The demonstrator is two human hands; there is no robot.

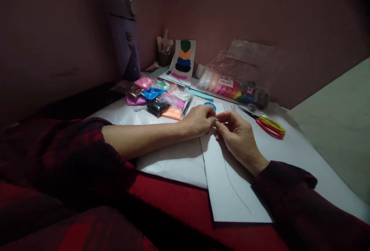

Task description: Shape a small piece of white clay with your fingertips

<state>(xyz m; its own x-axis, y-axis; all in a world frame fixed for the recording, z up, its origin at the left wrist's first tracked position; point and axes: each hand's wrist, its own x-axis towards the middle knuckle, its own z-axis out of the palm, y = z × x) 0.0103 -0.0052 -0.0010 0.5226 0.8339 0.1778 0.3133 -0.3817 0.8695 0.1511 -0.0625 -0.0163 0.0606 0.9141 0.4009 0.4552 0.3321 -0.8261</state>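
My left hand and my right hand meet over a white sheet of paper that carries a thin curved pencil line. The fingertips of both hands are pinched together on a tiny piece, too small to name. Just beyond the fingers a small blue clay shape lies on the paper. Both forearms rest on the surface, in dark red checked sleeves.
Bags of coloured clay lie at the back left, and a long pack of clay sticks lies at the back right. Red and yellow scissors lie to the right. A purple bottle and a card with coloured clay shapes stand by the wall.
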